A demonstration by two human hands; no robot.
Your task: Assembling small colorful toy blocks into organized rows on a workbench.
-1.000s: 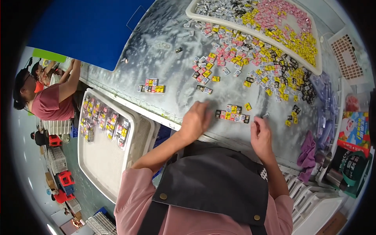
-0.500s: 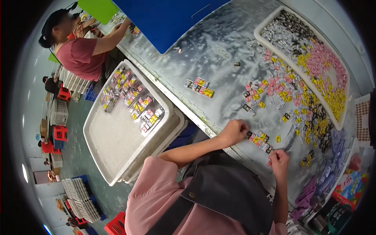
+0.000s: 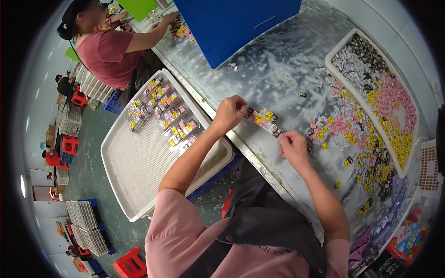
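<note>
My left hand is closed, its fingertips at the left end of a tight block of small coloured pieces. At the block's right end is my right hand, fingers pinched together. The pieces are pink, yellow, white and black, too small to identify, and lie close to the tabletop between both hands. To the right, many similar loose pieces are scattered over the grey table. A few dark pieces sit right beside my right hand.
Left of the table edge, a white mesh tray holds several clear packs of such pieces. Another white tray at the far right holds sorted heaps. A blue panel stands ahead. One person works at the far left; red stools stand on the floor.
Both hands have moved left and away from me with the small-piece block, to where a separate small group lay earlier. The view has shifted a little.
</note>
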